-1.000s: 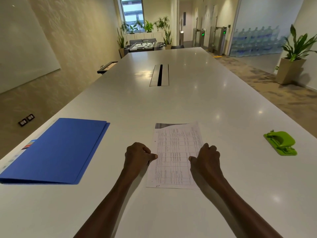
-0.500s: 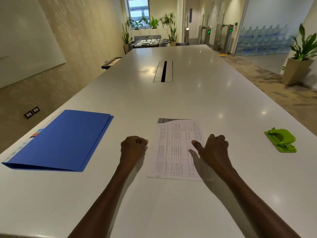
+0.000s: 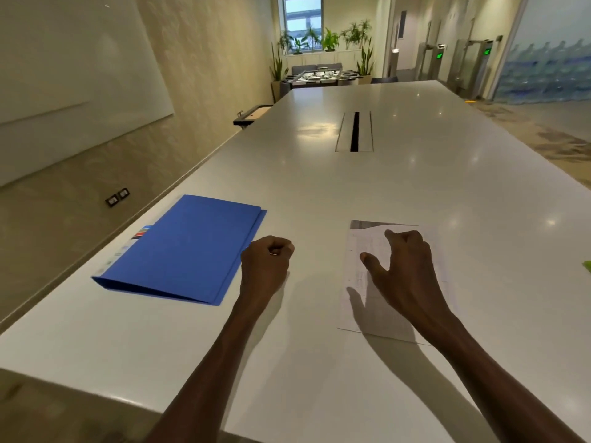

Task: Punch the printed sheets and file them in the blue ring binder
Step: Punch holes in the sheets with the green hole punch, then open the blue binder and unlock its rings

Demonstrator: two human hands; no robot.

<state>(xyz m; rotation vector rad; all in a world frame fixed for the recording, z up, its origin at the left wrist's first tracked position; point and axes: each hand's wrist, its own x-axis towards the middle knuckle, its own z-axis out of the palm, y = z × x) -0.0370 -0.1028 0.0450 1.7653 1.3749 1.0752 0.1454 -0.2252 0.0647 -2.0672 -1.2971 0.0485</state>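
My left hand [image 3: 267, 262] is curled into a loose fist holding nothing, just right of the flat, closed blue cardboard ring binder [image 3: 185, 249] that lies on the long glossy white table [image 3: 367, 187]. Further right of the binder, past my fist, lies the white printed sheet of paper with faint table lines [image 3: 361, 298]. My right hand [image 3: 404, 270] is over that sheet, thumb spread wide and fingers loosely bent; I cannot tell whether the fingertips touch the paper. A sliver of a lime-green object [image 3: 587, 266] shows at the picture's right edge, far right of the binder.
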